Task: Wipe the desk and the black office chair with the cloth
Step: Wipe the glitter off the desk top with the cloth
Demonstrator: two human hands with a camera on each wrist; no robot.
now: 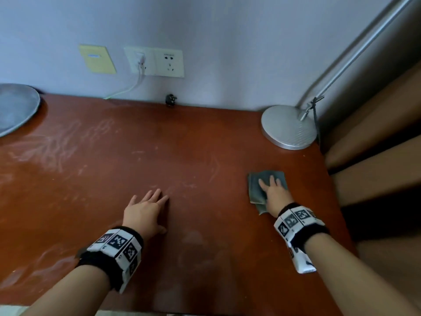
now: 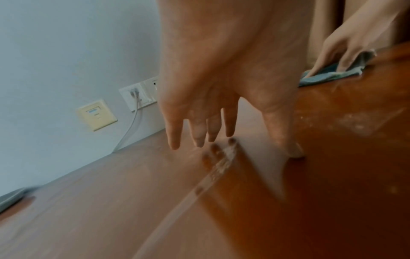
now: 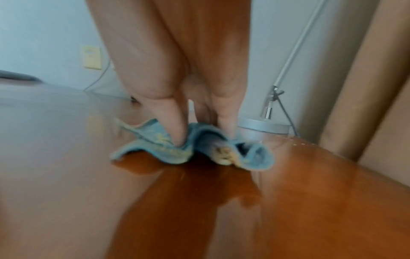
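Head view: near the front edge of the tabletop (image 1: 182, 137), the left hand (image 1: 143, 213) lies flat, fingers straight and spread, holding nothing; its grip is wide and seems only to brace the body. Further in, close to the right edge, the right hand (image 1: 274, 192) presses the cloth (image 1: 257, 185) down with straight fingers (image 1: 272, 180), so this grip also holds nothing pinched. From the right wrist the cloth bunches into folds between thumb and fingers. It looks soft, light and limp, so it will likely crumple and slide under the palm; flat pressure over its middle should carry it better than a pinch at one corner. Pale dusty streaks cover the left half of the tabletop, so I judge that much wiping remains. Beyond the cloth, at the far right corner, stands a lamp base (image 1: 288, 126). At the far left edge sits a grey dish (image 1: 16, 106). Sockets (image 1: 155, 61) are on the wall. No chair shows.
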